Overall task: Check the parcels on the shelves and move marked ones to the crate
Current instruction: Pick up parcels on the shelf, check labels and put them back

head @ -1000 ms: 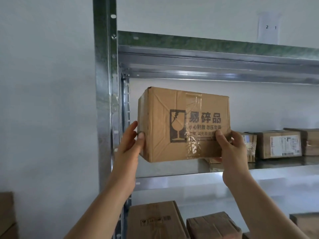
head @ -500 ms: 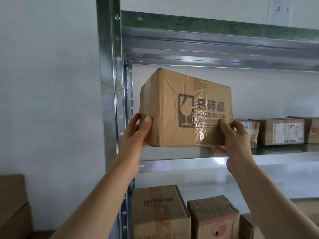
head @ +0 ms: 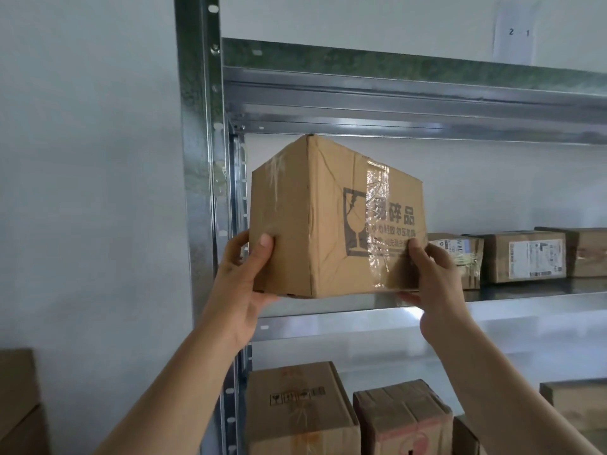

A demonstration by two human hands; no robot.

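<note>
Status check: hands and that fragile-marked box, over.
Both hands on fragile-marked box: left hand at its left end, right hand at lower right corner. Box at shelf left end, beside upright. Farther right, labelled parcel, apart.

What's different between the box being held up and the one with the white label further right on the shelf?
The held box is gripped by the left hand and right hand; the labelled box rests on the shelf. The held box bears a printed broken-glass mark; the labelled box carries a white sticker. The held box is turned corner-on; the labelled box faces front. Both are brown cardboard.
</note>
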